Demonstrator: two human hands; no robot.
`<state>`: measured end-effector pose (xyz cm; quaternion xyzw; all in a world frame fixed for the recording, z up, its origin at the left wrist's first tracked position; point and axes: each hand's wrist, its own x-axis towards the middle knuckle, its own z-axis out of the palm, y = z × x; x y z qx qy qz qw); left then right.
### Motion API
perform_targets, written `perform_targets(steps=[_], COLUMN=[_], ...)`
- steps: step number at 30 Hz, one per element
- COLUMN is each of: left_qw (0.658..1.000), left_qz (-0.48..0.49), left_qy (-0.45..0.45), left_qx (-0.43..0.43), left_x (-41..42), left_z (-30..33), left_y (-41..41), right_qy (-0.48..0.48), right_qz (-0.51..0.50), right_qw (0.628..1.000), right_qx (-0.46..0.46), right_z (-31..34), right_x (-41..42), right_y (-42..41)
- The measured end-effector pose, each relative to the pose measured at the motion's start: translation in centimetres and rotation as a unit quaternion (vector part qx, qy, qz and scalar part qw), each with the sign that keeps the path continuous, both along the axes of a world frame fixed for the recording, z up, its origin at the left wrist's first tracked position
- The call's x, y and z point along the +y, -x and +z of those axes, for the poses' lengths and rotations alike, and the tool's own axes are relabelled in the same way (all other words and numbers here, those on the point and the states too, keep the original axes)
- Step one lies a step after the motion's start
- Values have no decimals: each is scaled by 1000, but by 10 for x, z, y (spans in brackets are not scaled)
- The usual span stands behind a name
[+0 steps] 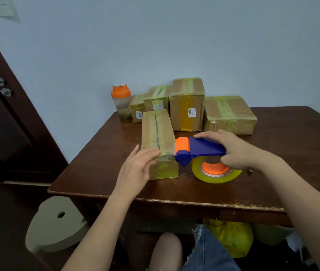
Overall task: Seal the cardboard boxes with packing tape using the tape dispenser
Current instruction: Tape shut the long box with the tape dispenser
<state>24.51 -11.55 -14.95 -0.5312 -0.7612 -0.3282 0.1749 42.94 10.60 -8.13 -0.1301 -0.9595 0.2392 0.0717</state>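
Setting: pale blue wall, dark door at far left, dark wooden counter (272, 153) with a worn front edge.

Items, left to right:

- Shaker bottle (121, 101), orange lid, clear body; stands at the back left of the counter, no part in the task.
- Small box (137, 108), white label on its front, taped over the top; just beside the bottle.
- Medium box (156, 98), taped along the top, behind the near box.
- Near box (156, 132), long and narrow, the one in hand. A strip of yellowish tape runs along its top seam and folds over the near end (the seam shows as a dark line beneath it). Cardboard is creased, tape slightly wrinkled.
- Left hand (137, 169), open and flat, fingers pressing the tape at the box's near top edge.
- Tall box (187, 106), labelled, taped over top and front.
- Tape dispenser (200, 149), blue body, orange head, yellow roll; its head touches the near box's right top corner.
- Right hand (233, 147), closed around the dispenser handle.
- Wide box (229, 114), taped across the top and along its edges.

Progress (a judgement): the rear boxes appear sealed; the near box's strip looks laid and awaits cutting and smoothing.
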Motion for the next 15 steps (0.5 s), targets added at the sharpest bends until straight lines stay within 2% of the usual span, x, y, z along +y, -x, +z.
perform_targets(steps=[5, 9, 15], left_qw=[997, 998, 993], left_qz=[71, 45, 84], left_qy=[12, 1, -31], left_qx=[-37, -41, -72], left_x=[-13, -19, -24], left_z=[4, -8, -13], left_y=[19, 22, 28], right_qy=[1, -8, -7], right_qz=[22, 22, 30], right_qw=[1000, 1000, 999], right_qx=[18, 12, 30], right_z=[-6, -8, -11], right_x=[-21, -16, -15], right_y=[27, 34, 36])
